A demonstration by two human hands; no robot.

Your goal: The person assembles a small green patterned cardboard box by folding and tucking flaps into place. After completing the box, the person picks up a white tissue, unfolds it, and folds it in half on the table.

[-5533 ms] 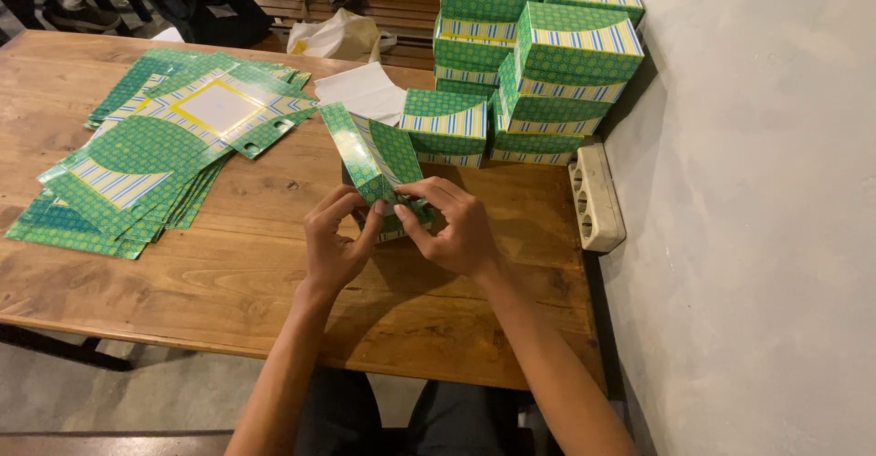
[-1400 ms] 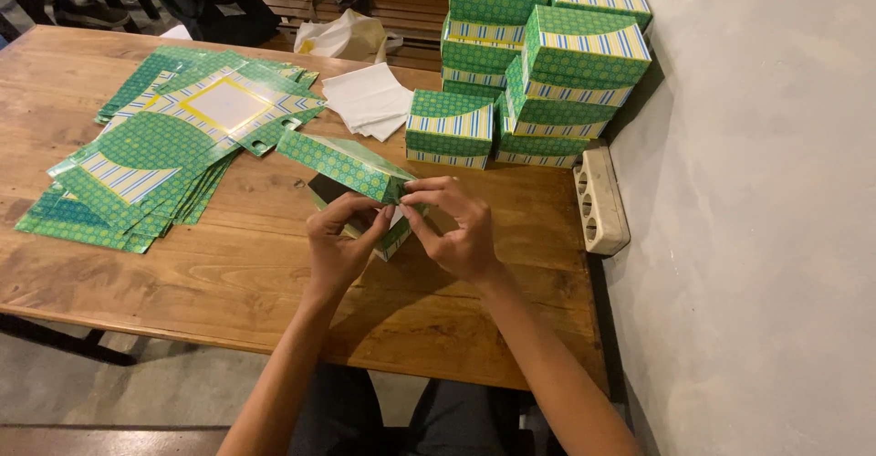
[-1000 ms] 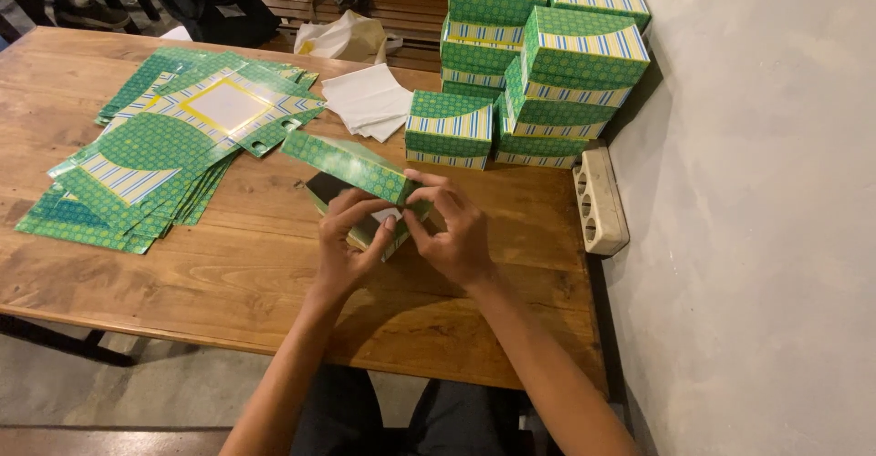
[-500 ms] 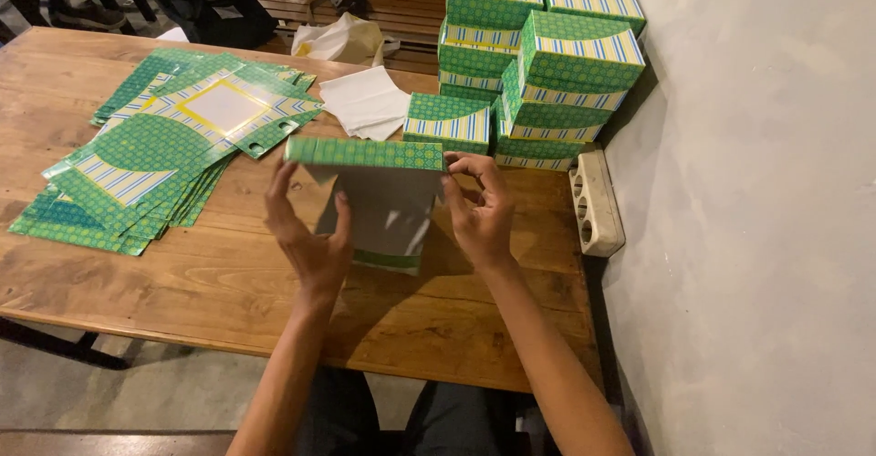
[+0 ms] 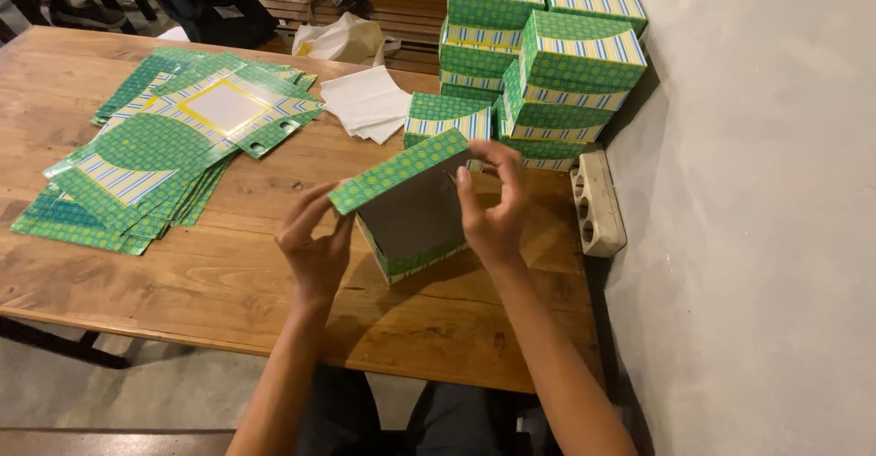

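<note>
Both hands hold a half-formed green patterned cardboard box point(image 5: 411, 202) above the wooden table point(image 5: 228, 273); its grey inside faces me. My left hand point(image 5: 315, 241) grips the box's left corner and lower edge. My right hand point(image 5: 493, 200) pinches its upper right corner, fingers curled over the top edge. The box is tilted, its green dotted flap running up to the right.
A spread pile of flat green box blanks point(image 5: 164, 159) lies at the left. Folded white paper sheets point(image 5: 370, 104) sit behind the box. Finished green boxes point(image 5: 538, 54) are stacked against the grey wall. A white power strip point(image 5: 598, 202) lies at the table's right edge.
The flat folded blank has been opened into a box shape and lifted off the table. In the last half second it tilted, the right side rising.
</note>
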